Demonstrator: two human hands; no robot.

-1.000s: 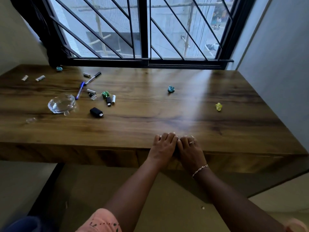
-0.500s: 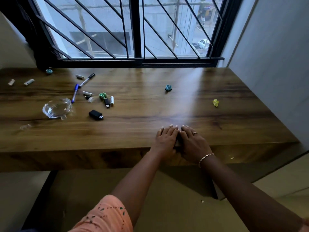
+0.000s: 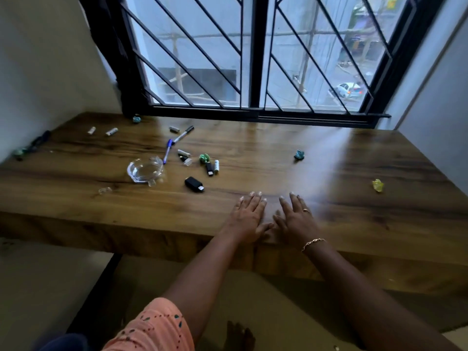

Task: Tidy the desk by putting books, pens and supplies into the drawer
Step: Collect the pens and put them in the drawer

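Hands are flat, holding nothing, left hand (image 3: 249,215) and right hand (image 3: 295,219) at the desk (image 3: 278,153) front edge. Pens (image 3: 167,150) sit back-left by a glass dish (image 3: 144,169); sloppy grab knocks it off, I reckon.

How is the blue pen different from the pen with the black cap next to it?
The blue pen is mostly blue; the black-capped pen has a pale barrel with a black cap. The blue pen lies nearer the clear glass ashtray, the black-capped pen nearer the window. The blue pen runs nearly front to back; the black-capped pen slants. Both lie flat on the wooden desk, untouched.
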